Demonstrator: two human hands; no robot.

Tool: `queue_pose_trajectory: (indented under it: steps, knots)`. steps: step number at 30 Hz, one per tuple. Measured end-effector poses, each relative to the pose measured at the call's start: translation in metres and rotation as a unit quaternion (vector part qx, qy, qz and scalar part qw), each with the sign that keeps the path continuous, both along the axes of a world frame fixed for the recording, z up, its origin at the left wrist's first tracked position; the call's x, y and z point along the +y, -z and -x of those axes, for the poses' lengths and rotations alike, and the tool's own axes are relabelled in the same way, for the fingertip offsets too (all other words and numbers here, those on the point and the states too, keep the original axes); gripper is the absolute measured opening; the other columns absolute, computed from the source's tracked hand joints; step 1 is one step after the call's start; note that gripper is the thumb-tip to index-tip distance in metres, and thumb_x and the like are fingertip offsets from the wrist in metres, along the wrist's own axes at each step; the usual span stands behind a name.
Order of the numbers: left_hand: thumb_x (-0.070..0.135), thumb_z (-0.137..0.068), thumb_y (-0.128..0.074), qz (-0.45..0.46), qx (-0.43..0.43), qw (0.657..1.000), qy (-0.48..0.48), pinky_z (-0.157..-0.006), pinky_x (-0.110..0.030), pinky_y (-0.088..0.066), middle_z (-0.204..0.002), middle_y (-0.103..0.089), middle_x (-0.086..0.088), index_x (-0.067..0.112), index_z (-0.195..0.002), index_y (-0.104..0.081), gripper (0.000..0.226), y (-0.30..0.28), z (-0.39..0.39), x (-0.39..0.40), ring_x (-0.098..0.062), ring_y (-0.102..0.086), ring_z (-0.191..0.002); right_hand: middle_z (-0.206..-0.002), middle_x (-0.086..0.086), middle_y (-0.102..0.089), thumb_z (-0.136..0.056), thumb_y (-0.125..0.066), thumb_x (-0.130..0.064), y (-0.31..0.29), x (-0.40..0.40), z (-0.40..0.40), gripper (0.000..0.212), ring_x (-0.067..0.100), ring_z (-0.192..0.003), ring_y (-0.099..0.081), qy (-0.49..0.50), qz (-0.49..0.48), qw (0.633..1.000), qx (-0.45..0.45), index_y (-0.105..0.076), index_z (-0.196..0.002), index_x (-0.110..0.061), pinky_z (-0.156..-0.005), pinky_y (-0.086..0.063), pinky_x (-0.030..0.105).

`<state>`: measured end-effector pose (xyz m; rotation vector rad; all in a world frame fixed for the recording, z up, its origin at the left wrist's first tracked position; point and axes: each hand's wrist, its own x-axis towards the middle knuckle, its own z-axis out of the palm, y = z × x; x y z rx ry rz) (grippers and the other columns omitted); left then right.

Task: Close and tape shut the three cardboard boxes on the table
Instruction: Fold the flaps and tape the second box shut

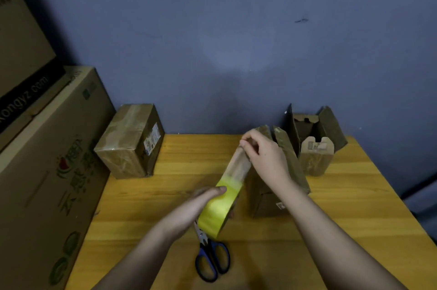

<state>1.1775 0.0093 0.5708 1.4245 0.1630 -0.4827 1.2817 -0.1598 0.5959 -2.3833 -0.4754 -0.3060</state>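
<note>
Nearest me, before the middle box point(272, 195), scissors point(212, 259) lie; my left hand point(201, 202) grips the tape roll point(218, 207); my right hand point(264, 154) pinches the drawn strip point(237, 165) over its flaps; next, press down, then cut; left of it a taped box point(130, 143), behind it an open box point(314, 140).

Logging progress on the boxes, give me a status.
Left hand grips tape roll, right hand pinches the pulled strip at middle box. Left box taped, right box open. Scissors lie beneath roll.
</note>
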Motion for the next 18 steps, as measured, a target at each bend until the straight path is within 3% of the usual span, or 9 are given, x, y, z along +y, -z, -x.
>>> queue_pose_trajectory:
  steps: [3,7,11,14,15,18]
  knots:
    - [0.030,-0.088,-0.063,0.025,-0.042,0.999,0.002,-0.069,-0.021,-0.053,-0.082,-0.074,-0.007,0.012,-0.103,-0.066,0.024,-0.007,0.005,0.001,-0.016,-0.070,-0.076,-0.071,-0.012,-0.053,-0.094,-0.058,-0.029,0.005,-0.004,-0.010,0.009,0.012,-0.070,-0.053,0.023,-0.067,0.996,0.048,-0.056,-0.085,-0.030,-0.065,-0.045,0.036]
    - [0.031,-0.085,-0.060,0.017,-0.075,0.997,0.010,-0.069,-0.032,-0.052,-0.080,-0.068,-0.018,0.004,-0.116,-0.056,0.041,-0.007,0.002,-0.001,-0.025,-0.067,-0.069,-0.073,-0.005,-0.054,-0.094,-0.059,-0.028,0.002,-0.007,-0.017,0.009,0.014,-0.069,-0.052,0.039,-0.097,0.993,0.063,-0.059,-0.085,-0.028,-0.063,-0.044,0.036]
    - [0.030,-0.094,-0.057,-0.106,-0.099,0.989,0.019,-0.063,-0.029,-0.054,-0.079,-0.069,-0.007,0.014,-0.112,-0.055,0.024,-0.001,-0.006,-0.001,-0.023,-0.067,-0.066,-0.073,-0.014,-0.054,-0.097,-0.055,-0.031,-0.006,-0.005,-0.011,0.009,0.003,-0.066,-0.049,0.050,-0.037,0.998,0.011,-0.059,-0.092,-0.025,-0.052,-0.033,0.020]
    - [0.035,-0.094,-0.057,-0.219,-0.139,0.966,0.008,-0.058,-0.018,-0.051,-0.083,-0.069,0.002,0.022,-0.106,-0.057,0.018,0.002,-0.016,-0.001,-0.007,-0.067,-0.062,-0.072,-0.017,-0.051,-0.097,-0.053,-0.029,-0.005,0.002,-0.004,0.010,0.004,-0.066,-0.051,0.044,-0.043,0.997,-0.036,-0.058,-0.094,-0.021,-0.054,-0.033,0.024]
    - [0.035,-0.094,-0.057,-0.224,-0.132,0.966,-0.004,-0.057,-0.019,-0.051,-0.081,-0.068,0.002,0.023,-0.103,-0.057,0.015,0.003,-0.019,0.001,-0.006,-0.066,-0.059,-0.071,-0.018,-0.049,-0.098,-0.053,-0.029,-0.005,0.006,-0.002,0.011,0.002,-0.064,-0.049,0.038,-0.045,0.997,-0.054,-0.058,-0.094,-0.020,-0.054,-0.032,0.023]
    - [0.034,-0.094,-0.056,-0.128,-0.044,0.990,-0.048,-0.056,-0.027,-0.053,-0.070,-0.067,-0.009,0.012,-0.099,-0.060,0.022,0.006,-0.028,0.006,-0.019,-0.064,-0.056,-0.080,-0.017,-0.054,-0.097,-0.054,-0.027,-0.011,0.016,0.004,0.012,0.006,-0.068,-0.053,0.025,-0.040,0.989,-0.139,-0.059,-0.094,-0.018,-0.054,-0.038,0.027]
